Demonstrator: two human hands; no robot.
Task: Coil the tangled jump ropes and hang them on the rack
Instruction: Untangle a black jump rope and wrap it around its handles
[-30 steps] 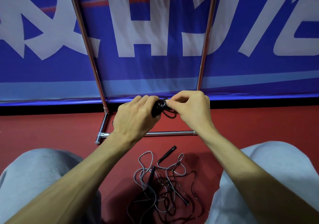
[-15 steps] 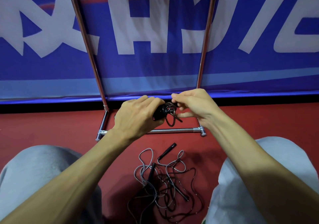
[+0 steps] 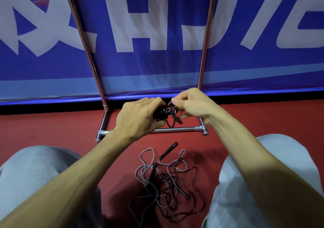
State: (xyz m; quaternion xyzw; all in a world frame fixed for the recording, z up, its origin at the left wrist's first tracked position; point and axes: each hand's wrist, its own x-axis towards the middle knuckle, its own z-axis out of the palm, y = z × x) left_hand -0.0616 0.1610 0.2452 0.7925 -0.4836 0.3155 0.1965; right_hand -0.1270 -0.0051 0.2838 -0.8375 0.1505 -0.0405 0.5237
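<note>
Head view: looking down btwn two knees to the hands, then rack and wall.
Knees: grey trousers (image 3: pixel 35 175), soft matte cloth, one leg at each lower corner; bare forearms run fwd over them.
Floor heap: tangled jump ropes (image 3: pixel 166 184) on the red floor (image 3: pixel 52 131) btwn the legs; thin cords, some grey, some glossy black, in loose crossing loops; a slim black handle (image 3: pixel 169 149) sticks out at the far edge, tilted.
Left hand (image 3: pixel 138 119): grip curled round the coiled rope (image 3: pixel 162 112), knuckles up, palm side hidden.
Right hand (image 3: pixel 194 105): grip pinching a turn of cord at the coil's top, thumb and fingertip pressed together, other fingers curled under.
Coiled rope: small tight black bundle, shiny, held in the air btwn both hands, seen just over the rack's base bar, not yet hung; slack loops (image 3: pixel 173 122) droop from it.
Rack (image 3: pixel 175 129): chromed round tube; base bar w/ clamp joints and capped feet on the floor, two uprights rising out of frame.
Change: vs 1 s ago the slack loops hang lower, and the rack's right foot, then covered by the right wrist, shows. Vs 0.5 s ago both hands sit approx the same. Heap lies as it did.
Around: blue banner (image 3: pixel 157 61) w/ big white characters, a paler band and black strip at its foot, behind the rack.
Blocking: left hand covers much of the coil and the base bar's left part; cannot tell how many turns are wound.
</note>
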